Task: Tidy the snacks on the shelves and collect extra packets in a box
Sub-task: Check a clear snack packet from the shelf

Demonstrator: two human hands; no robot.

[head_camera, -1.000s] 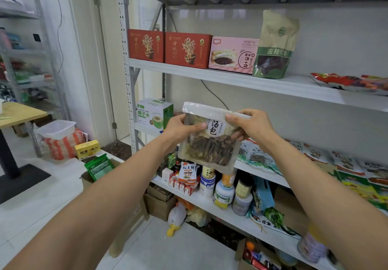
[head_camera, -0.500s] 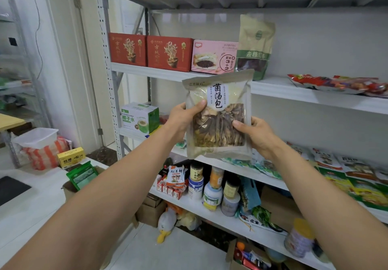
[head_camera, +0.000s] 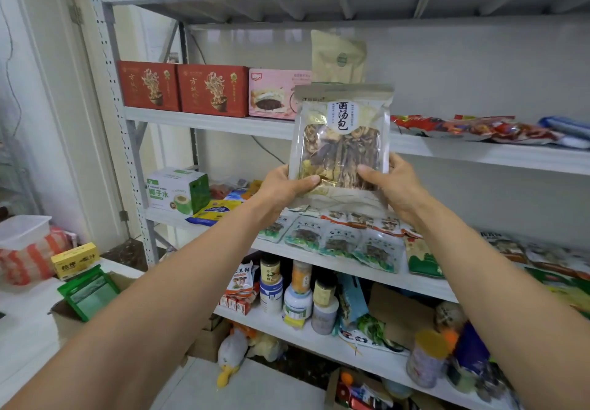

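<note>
Both my left hand point(head_camera: 287, 186) and right hand point(head_camera: 394, 183) grip the mushroom soup packet point(head_camera: 341, 141) upright, apparently to stand it on the shelf point(head_camera: 207, 122).

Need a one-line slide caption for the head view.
Head view: left hand and right hand hold a clear dried-mushroom packet upright before the snack shelf.

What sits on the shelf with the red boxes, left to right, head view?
Left red box → right red box → pink box → tan pouch → red snack packets → blue packet.
</note>
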